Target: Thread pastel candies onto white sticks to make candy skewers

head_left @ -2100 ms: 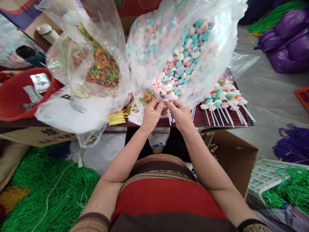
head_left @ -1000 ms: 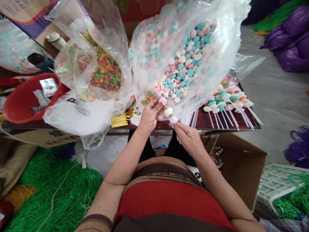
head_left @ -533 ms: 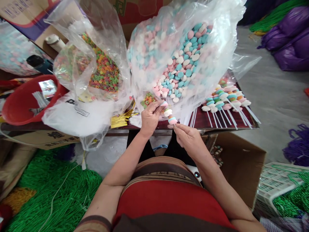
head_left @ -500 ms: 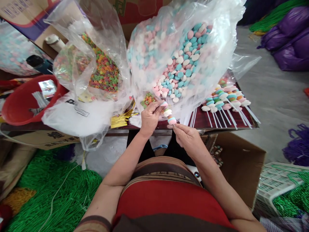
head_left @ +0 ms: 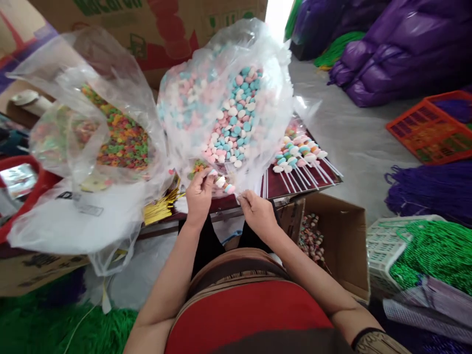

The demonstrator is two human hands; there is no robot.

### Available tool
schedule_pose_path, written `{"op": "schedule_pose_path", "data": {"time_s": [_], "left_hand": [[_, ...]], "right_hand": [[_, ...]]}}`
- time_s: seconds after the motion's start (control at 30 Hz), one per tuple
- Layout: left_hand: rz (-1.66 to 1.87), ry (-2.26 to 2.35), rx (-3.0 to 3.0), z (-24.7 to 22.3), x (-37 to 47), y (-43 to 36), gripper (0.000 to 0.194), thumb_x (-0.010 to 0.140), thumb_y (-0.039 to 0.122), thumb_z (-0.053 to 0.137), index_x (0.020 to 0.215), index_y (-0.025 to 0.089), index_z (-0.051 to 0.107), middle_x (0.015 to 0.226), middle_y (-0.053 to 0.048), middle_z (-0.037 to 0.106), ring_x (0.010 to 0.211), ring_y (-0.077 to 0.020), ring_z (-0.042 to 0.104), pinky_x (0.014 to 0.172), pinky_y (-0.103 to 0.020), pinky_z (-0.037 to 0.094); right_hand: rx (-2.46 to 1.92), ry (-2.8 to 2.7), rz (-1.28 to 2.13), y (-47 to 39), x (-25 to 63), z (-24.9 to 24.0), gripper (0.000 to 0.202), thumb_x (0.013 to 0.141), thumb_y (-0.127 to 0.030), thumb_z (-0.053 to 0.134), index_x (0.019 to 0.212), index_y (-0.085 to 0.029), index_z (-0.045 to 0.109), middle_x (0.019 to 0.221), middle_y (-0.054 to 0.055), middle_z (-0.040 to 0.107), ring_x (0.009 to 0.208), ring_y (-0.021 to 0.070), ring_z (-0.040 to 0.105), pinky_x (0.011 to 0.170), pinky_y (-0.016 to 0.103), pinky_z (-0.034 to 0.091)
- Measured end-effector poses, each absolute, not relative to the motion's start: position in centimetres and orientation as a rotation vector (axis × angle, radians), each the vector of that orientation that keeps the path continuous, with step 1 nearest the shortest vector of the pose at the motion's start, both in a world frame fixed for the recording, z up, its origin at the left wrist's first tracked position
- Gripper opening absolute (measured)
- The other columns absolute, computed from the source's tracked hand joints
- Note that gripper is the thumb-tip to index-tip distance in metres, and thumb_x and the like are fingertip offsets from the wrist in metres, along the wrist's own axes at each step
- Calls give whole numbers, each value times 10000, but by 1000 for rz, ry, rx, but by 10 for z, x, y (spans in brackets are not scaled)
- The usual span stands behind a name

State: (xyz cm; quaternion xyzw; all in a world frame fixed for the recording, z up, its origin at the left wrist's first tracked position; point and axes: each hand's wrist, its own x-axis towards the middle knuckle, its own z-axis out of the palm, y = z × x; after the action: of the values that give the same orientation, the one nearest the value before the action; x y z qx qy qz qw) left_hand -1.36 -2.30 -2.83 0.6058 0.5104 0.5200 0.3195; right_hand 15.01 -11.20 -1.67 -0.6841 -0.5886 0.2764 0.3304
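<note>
My right hand point(head_left: 257, 212) pinches the lower end of a candy skewer point(head_left: 225, 184) carrying white, blue and pink round candies. My left hand point(head_left: 199, 194) holds a pink candy at the skewer's upper tip. Both hands are at the front edge of a dark red table point(head_left: 280, 184), just below the mouth of a big clear bag of pink, blue and white candies point(head_left: 228, 108).
A second clear bag of colourful ring candies point(head_left: 118, 137) stands to the left. Finished skewers point(head_left: 298, 157) lie on the table's right side. An open cardboard box point(head_left: 342, 246) sits below right, with a white basket of green strands point(head_left: 424, 250) beside it and a red basin point(head_left: 22, 191) far left.
The skewer now points from my right hand up to my left, which holds a pink candy at its tip. My head has turned right and up, shifting everything left in view.
</note>
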Motion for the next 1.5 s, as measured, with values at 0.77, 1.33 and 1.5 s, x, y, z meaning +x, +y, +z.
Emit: {"op": "schedule_pose_path", "data": {"time_s": [0.77,1.33,1.5], "left_hand": [[1468,1079,1415,0,10,-42,547,990,547,616,1471,307,516,1413,-123,649,1041,-208,770,916,-361,650],[1424,1092,1433,-14,6,-46,354,951,481,703,1205,234,708,1112,-56,787,933,-147,763,852,-274,627],[1396,1111,1444,-17,5,-44,352,958,479,690,1211,234,702,1134,-61,785,923,-150,771,821,-270,629]], "right_hand": [[-1712,-1108,353,-112,310,27,312,956,-451,564,892,-198,735,593,-27,564,575,148,480,632,285,385],[-2315,-1367,180,-58,358,-25,380,1003,-332,500,1016,-144,830,955,132,814,810,214,673,717,288,417],[-2412,-1353,163,-49,361,-18,445,1014,-353,457,1019,-130,843,975,172,820,845,253,703,685,306,404]]}}
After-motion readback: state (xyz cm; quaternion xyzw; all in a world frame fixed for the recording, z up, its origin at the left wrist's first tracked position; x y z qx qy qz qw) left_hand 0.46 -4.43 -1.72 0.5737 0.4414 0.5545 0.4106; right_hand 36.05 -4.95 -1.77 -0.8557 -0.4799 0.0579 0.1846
